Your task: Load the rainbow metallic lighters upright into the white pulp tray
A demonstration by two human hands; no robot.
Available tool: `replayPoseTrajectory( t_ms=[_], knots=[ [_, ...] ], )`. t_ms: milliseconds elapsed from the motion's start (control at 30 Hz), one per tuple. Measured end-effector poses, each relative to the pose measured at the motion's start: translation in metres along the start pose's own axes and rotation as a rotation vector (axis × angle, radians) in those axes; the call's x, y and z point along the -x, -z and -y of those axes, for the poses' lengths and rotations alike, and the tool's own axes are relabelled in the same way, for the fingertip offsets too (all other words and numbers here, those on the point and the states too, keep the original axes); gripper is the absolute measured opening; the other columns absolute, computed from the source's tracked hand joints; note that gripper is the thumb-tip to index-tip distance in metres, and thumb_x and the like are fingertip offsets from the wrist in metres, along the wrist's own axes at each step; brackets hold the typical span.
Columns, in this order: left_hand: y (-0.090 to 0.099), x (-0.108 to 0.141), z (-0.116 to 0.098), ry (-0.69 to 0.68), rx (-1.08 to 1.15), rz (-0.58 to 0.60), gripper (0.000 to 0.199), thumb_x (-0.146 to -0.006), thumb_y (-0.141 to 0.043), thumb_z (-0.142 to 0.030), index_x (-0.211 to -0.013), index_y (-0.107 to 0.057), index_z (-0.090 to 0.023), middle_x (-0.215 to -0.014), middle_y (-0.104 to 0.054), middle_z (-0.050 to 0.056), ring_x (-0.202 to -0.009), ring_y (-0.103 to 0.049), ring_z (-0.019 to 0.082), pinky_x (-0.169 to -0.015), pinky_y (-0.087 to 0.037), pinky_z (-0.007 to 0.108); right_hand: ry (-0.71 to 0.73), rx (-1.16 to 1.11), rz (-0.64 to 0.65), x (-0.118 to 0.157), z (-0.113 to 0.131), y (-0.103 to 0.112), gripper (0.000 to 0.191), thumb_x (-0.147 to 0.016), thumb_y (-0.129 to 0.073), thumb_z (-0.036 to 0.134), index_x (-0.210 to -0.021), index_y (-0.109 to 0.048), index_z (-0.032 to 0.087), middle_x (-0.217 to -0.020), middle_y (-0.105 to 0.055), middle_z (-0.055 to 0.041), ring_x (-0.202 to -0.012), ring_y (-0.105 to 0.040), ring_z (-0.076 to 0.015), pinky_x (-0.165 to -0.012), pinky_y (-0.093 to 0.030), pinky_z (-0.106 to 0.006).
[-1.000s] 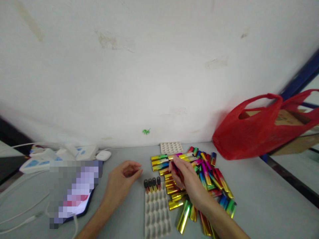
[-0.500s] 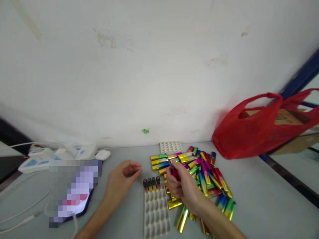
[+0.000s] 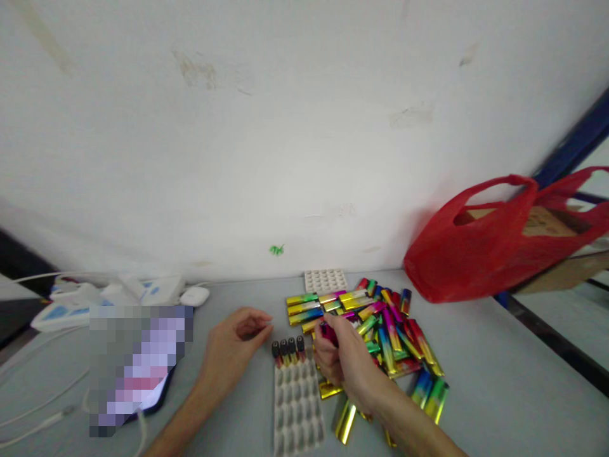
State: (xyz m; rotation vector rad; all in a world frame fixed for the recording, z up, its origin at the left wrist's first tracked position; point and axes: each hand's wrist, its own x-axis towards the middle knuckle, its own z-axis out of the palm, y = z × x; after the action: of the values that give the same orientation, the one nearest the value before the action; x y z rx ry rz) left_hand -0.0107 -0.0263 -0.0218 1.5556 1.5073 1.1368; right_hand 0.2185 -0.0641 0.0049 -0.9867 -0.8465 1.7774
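My right hand (image 3: 342, 362) is closed around a shiny magenta lighter (image 3: 328, 331), the thumb lying at its top; most of the lighter is hidden by the fingers. To the left, my left hand (image 3: 240, 339) hovers over the table, fingers loosely curled and a small gap between thumb and fingertips, with nothing visible in it. Between the hands lies a pale moulded tray (image 3: 299, 406) with rows of hollows. Several lighters with black tops (image 3: 288, 348) stand in its far row. A pile of glossy multicoloured lighters (image 3: 390, 336) spreads beside and beneath my right hand.
A second pale tray (image 3: 326, 280) lies by the wall. At the right sits a red plastic bag (image 3: 476, 254) with a cardboard box inside. On the left are a power strip (image 3: 162, 291), a white charger (image 3: 195, 296), cables and a tablet-like device (image 3: 164, 393) with a blurred screen.
My right hand has shifted very slightly left with the lighter in it. My left hand keeps nearly the same place and shape.
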Motion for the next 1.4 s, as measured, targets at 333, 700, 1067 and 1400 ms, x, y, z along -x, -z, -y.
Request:
replayPoseTrajectory(
  t_ms=[333,700,1067,1400],
  knots=[
    [0.0002,0.0012,-0.0054,-0.008,-0.017,0.006,0.028,-0.074,-0.082,-0.047,-0.087,-0.081,-0.024,-0.083,-0.084,0.004,-0.079,-0.082,0.027,-0.078,-0.065,0.038,-0.009,0.010,-0.031,-0.0006,0.0001,0.0000,0.054,-0.081,-0.062,0.070,-0.060,-0.038,0.027,-0.049,-0.023,0.0122,-0.043,-0.011,-0.0061,-0.039,-0.005,-0.022],
    [-0.0002,0.0022,-0.0061,-0.006,-0.026,0.018,0.029,-0.074,-0.082,-0.048,-0.088,-0.080,-0.023,-0.083,-0.084,0.004,-0.078,-0.082,0.027,-0.077,-0.066,0.037,-0.079,0.020,-0.053,-0.0018,0.0034,0.0033,0.061,-0.082,-0.064,0.077,-0.062,-0.037,0.026,-0.052,-0.024,0.0110,-0.046,-0.011,-0.0072,-0.041,-0.006,-0.023],
    [-0.0009,0.0016,-0.0049,0.004,-0.019,0.026,0.028,-0.074,-0.082,-0.048,-0.088,-0.080,-0.023,-0.083,-0.083,0.004,-0.077,-0.081,0.027,-0.076,-0.064,0.036,0.031,0.048,-0.051,-0.0017,0.0018,0.0033,0.060,-0.086,-0.064,0.075,-0.061,-0.039,0.026,-0.051,-0.023,0.0108,-0.045,-0.013,-0.0076,-0.041,-0.007,-0.025],
    [-0.0006,0.0029,-0.0054,-0.009,-0.016,0.029,0.027,-0.074,-0.082,-0.048,-0.086,-0.080,-0.024,-0.081,-0.083,0.003,-0.076,-0.080,0.027,-0.075,-0.065,0.036,0.035,0.038,-0.049,0.0006,-0.0020,0.0062,0.053,-0.090,-0.064,0.066,-0.065,-0.040,0.026,-0.055,-0.024,0.0101,-0.048,-0.014,-0.0085,-0.042,-0.007,-0.023]
  ],
)
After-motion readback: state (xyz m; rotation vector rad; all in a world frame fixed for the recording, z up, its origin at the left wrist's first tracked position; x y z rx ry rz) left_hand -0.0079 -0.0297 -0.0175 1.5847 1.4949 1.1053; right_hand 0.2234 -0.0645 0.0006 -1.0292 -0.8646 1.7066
